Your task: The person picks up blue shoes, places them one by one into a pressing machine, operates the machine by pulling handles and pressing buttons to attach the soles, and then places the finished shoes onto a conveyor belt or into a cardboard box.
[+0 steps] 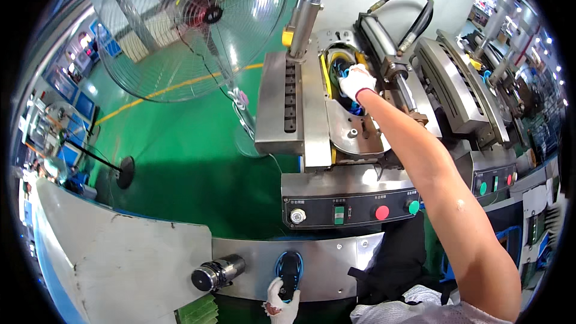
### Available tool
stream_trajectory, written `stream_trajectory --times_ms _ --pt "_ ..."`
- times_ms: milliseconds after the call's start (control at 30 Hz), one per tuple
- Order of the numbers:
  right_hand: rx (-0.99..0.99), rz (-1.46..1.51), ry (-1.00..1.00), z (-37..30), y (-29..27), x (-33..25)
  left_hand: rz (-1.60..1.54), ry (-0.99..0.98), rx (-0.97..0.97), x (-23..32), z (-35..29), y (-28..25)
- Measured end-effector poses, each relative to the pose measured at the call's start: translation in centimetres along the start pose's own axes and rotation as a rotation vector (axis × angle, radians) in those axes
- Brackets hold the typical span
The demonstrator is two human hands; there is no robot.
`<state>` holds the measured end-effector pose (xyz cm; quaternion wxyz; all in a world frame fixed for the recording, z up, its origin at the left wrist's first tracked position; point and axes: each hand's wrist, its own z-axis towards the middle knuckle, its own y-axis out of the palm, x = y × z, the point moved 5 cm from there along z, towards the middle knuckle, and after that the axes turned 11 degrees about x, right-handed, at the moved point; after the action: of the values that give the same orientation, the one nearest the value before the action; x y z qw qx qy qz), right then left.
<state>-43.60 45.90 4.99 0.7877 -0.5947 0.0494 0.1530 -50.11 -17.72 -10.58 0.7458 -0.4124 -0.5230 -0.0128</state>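
Observation:
My left hand (282, 307), in a white glove, grips one end of a black shoe (290, 267) with a blue edge, which lies on the metal ledge (327, 264) in front of me. Stretched far forward, my right hand (359, 81), also gloved, reaches into the oval cavity of a metal press (354, 132). Its fingers are closed over a black and blue shoe (355, 108) sitting in there. The glove hides much of that shoe. A yellow strip (326, 75) runs along the cavity's left side.
A steel flask (219, 272) lies left of the near shoe. The press's button panel (354, 211) is below my right forearm. A large caged fan (201, 12) stands at left on the green floor. Another press (456, 84) is at right; a white tabletop (132, 258) is near left.

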Motion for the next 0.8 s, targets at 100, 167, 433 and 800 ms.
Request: stream_trajectory --times_ms 100,167,433,800 --pt "-0.075 0.066 -0.004 0.5 -1.7 3.0 -0.001 0.103 -0.024 -0.6 -0.1 1.2" --pt "-0.086 0.244 0.016 -3.9 -6.5 -0.5 0.02 0.101 0.023 -1.9 0.0 0.8" --pt "0.063 0.662 -0.639 -32.8 -16.0 9.6 -0.062 -0.276 0.039 -3.0 -5.1 4.2" --pt "-0.236 0.35 -0.597 -37.5 -10.7 19.4 0.118 0.489 -0.241 5.2 -0.2 3.7"
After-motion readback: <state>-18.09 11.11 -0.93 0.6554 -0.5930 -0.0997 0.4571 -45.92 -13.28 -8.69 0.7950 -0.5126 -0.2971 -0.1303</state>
